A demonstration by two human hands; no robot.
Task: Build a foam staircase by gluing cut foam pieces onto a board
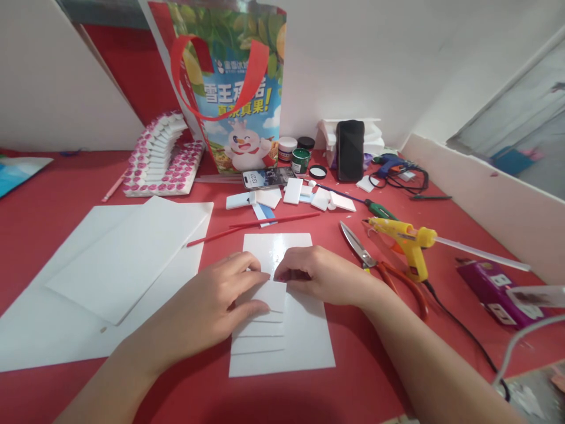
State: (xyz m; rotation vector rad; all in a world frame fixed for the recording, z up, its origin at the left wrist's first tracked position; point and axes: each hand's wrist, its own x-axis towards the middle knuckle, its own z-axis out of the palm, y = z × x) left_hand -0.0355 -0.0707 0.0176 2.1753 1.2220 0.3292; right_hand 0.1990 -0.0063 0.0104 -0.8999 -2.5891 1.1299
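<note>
A white rectangular board (306, 335) lies flat on the red table before me. On it, several small white board pieces (260, 343) overlap like steps, one behind another. My left hand (233, 291) reaches in from the left, its thumb and fingers closed about the top white board piece (274, 294). At that piece's far right corner is my right hand (315, 272), fingers curled and pinched at the edge. Its fingertips are partly hidden. Behind the hands, the board has a glossy patch (277, 247).
Scissors (359, 247), a yellow glue gun (404, 238) and a purple box (498, 291) lie right. Large white sheets (176, 235) lie left. Behind are red sticks (265, 222), phones (269, 176), paint jars (301, 159), a stepped model (161, 162) and a bag (247, 135).
</note>
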